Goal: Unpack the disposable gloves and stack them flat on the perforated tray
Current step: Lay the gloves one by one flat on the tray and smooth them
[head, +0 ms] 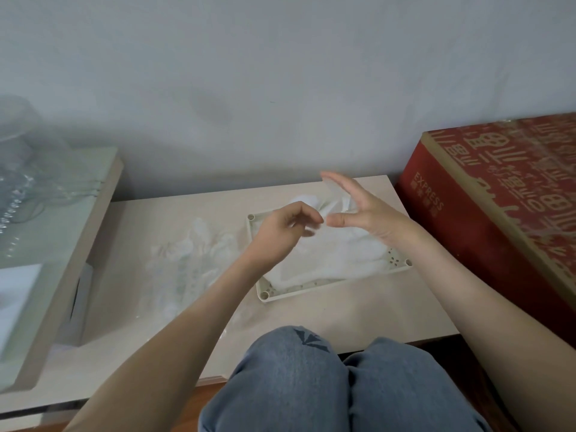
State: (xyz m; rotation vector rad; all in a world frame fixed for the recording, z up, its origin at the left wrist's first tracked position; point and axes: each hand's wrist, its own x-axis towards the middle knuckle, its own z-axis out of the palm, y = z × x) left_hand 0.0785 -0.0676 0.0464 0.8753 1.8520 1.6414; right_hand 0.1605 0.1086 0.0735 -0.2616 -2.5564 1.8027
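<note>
A cream perforated tray (311,289) lies on the beige table, right of centre. On it rests a flat stack of clear disposable gloves (327,263). Both hands hover over the tray's far side. My left hand (285,227) has its fingers curled and pinches the edge of one thin clear glove (314,204). My right hand (361,210) is spread, with fingers and thumb straight, and the glove's film lies against its fingers. A loose heap of crumpled clear gloves and wrapping (193,257) sits on the table left of the tray.
A large red printed box (505,194) stands close to the tray's right side. A glass-topped cabinet (53,219) with clear plastic items borders the table's left. A grey wall runs behind. My knees in jeans (311,385) meet the table's front edge.
</note>
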